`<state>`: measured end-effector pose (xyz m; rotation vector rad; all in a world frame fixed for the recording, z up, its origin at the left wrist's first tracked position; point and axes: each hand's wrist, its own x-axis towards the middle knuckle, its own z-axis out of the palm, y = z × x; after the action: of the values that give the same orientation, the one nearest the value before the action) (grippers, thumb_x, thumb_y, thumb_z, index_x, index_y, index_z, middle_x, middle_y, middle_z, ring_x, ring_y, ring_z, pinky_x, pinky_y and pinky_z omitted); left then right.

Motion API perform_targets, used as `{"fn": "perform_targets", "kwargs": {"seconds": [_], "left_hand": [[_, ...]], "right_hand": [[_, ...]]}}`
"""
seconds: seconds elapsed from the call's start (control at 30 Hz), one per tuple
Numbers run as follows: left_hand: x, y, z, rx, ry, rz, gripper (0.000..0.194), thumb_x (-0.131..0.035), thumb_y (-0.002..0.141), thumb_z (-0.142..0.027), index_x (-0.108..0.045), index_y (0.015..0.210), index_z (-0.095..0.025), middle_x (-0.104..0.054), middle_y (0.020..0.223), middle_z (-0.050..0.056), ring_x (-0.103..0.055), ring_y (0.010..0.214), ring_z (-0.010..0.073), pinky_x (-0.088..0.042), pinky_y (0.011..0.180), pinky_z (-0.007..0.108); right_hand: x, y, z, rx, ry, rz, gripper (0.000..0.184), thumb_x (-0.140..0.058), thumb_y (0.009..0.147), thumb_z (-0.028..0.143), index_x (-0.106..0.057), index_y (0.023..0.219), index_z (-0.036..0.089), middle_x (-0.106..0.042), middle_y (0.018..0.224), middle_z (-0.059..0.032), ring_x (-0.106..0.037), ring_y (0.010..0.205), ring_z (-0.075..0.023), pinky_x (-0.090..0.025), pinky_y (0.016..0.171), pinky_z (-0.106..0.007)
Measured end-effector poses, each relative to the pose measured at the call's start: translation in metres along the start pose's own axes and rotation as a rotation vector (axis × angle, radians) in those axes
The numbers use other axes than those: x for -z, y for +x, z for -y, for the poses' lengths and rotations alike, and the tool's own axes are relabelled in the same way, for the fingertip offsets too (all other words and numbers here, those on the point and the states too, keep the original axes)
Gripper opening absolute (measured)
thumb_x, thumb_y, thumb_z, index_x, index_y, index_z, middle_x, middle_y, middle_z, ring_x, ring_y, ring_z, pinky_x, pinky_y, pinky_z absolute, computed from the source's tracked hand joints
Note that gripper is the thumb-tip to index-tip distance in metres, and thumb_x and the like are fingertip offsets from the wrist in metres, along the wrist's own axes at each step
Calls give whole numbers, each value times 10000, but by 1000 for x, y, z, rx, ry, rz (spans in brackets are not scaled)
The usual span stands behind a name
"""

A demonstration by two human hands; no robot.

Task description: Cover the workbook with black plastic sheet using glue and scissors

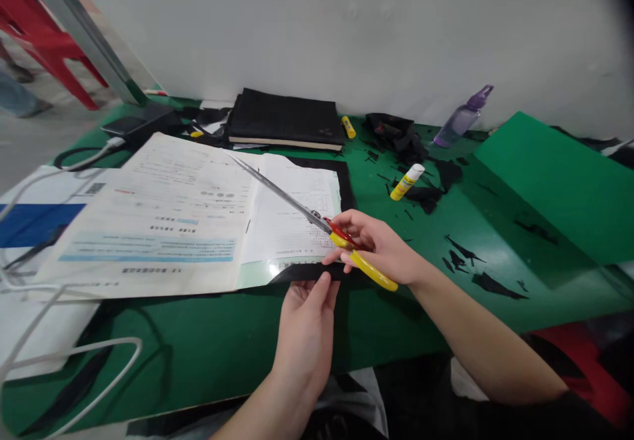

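An open booklet (198,228) with printed pages lies on the green table. Black paper (349,185) sticks out past its right and front edges. At the front edge my left hand (308,311) pinches this black paper, thumb on top and fingers underneath. My right hand (376,245) holds scissors (282,192) by their yellow and red handles. The long blades reach left above the pages, and they look closed. Some right fingertips are close to the booklet's front corner; whether they touch it I cannot tell.
A yellow glue stick (407,182) stands tilted among black scraps (498,286). Behind are a black-covered book (287,119), a purple spray bottle (463,119) and crumpled black material (393,136). A green board (564,182) is at right. White cable (74,347) loops at left.
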<state>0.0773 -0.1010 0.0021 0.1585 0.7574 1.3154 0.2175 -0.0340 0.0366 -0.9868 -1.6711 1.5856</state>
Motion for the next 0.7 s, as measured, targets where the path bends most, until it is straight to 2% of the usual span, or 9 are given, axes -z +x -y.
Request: {"fn": "perform_targets", "kwargs": {"seconds": [0.37, 0.7], "left_hand": [[3, 0, 1, 11, 6, -5, 320, -662, 813, -124, -634, 1083, -293, -619, 1258, -2, -486, 1280, 194, -406, 1086, 362], [2, 1, 3, -11, -12, -5, 366, -658, 796, -79, -611, 1118, -248, -638, 1212, 35, -529, 1231, 203, -419, 1073, 383]], "right_hand": [[0, 2, -2, -4, 67, 7, 351, -643, 824, 200, -479, 1134, 198, -595, 1057, -47, -706, 860, -184, -537, 564, -204], [1, 2, -3, -63, 100, 33, 376, -665, 812, 264, -474, 1132, 206, -569, 1081, -61, -704, 880, -210, -539, 523, -201]]}}
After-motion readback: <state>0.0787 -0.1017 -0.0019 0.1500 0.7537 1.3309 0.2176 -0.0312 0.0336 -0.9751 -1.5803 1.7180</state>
